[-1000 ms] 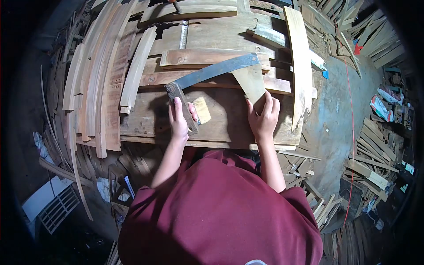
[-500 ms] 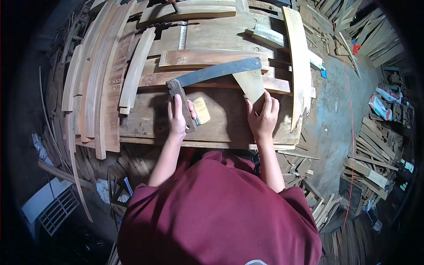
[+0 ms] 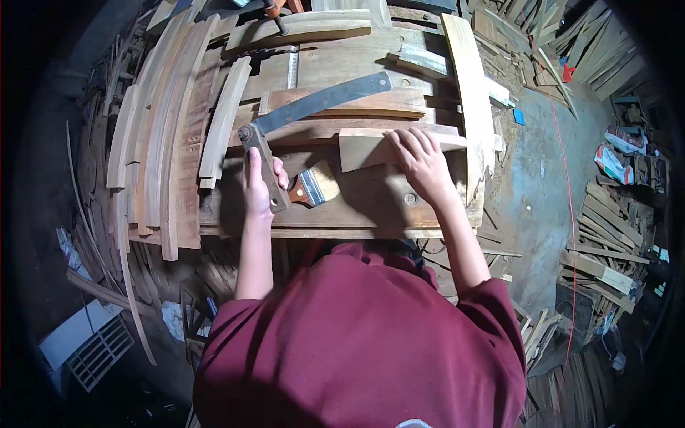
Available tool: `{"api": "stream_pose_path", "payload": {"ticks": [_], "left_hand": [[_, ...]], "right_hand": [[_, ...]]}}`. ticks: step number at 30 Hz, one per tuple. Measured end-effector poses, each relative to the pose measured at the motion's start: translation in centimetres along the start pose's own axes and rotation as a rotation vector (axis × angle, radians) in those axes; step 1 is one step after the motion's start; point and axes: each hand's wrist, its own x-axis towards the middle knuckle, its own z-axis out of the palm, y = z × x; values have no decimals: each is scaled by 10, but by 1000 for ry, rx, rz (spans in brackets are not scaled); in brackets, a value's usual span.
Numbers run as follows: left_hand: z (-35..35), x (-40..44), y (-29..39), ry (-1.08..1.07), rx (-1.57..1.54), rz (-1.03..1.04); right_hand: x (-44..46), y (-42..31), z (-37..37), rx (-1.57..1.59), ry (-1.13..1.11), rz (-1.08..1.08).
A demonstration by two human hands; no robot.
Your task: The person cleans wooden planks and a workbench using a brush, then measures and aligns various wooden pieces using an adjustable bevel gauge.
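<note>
My left hand is closed around the wooden handle of a sliding bevel gauge. Its dark metal blade is swung open and points up and to the right. A short wooden piece with a slanted end lies under my right hand, whose fingers are bent over its upper edge. Blade and wooden piece are apart. Just right of the bevel handle, a flat paintbrush with a brown handle and pale bristles rests on the workbench.
Long wooden strips line the bench's left side, and a pale board lies along its right. A hammer stands at the far edge. Wood scraps and a red cord are on the floor at right.
The bevel gauge has moved left and away from the wooden piece. My right hand has turned the piece from tilted upright to lying sideways. More of the paintbrush shows now.
</note>
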Motion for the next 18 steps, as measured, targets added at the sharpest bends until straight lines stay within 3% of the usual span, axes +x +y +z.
{"api": "stream_pose_path", "payload": {"ticks": [4,6,10,18], "left_hand": [[1,-3,-9,28,11,-13],[9,-6,-15,32,7,-47],[20,-2,-34,78,85,-15],[33,15,-34,77,259,-21]], "right_hand": [[4,12,8,39,2,-121],[-6,15,28,81,188,-163],[-15,3,42,44,431,-86],[-9,-8,48,214,412,134]]}}
